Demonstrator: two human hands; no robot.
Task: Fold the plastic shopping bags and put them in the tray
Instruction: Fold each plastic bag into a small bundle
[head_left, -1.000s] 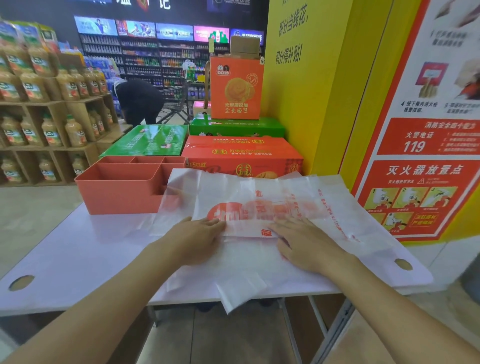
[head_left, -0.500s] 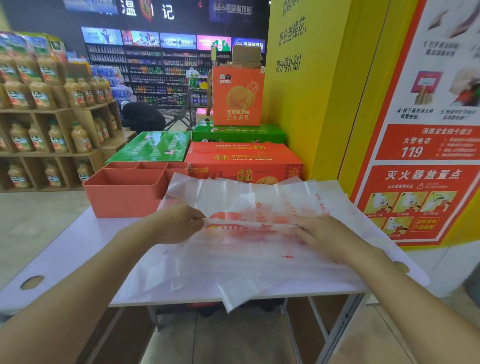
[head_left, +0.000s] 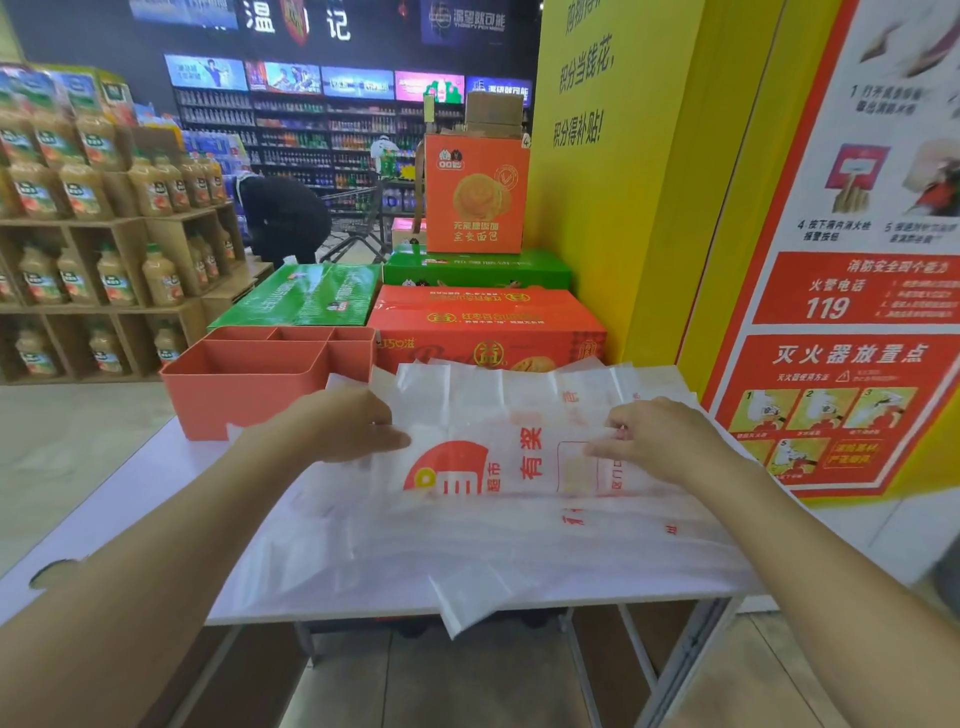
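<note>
A translucent white plastic shopping bag (head_left: 498, 415) with red print is lifted off a pile of more bags (head_left: 493, 540) spread over the white table (head_left: 156, 493). My left hand (head_left: 337, 423) pinches its left edge and my right hand (head_left: 660, 441) pinches its right edge, so the bag hangs stretched between them. The orange compartment tray (head_left: 249, 384) stands at the table's back left, just left of my left hand; its compartments look bare.
Red and green cartons (head_left: 483, 322) are stacked behind the table against a yellow pillar (head_left: 623, 208). A poster wall (head_left: 857, 312) runs along the right. Drink shelves (head_left: 93, 234) stand at the left. A person (head_left: 283, 218) bends over in the aisle. One bag corner (head_left: 467, 597) hangs over the front edge.
My hands went from pressing flat on the bags to pinching the top bag's edges and lifting it, so its printed face now stands up toward me.
</note>
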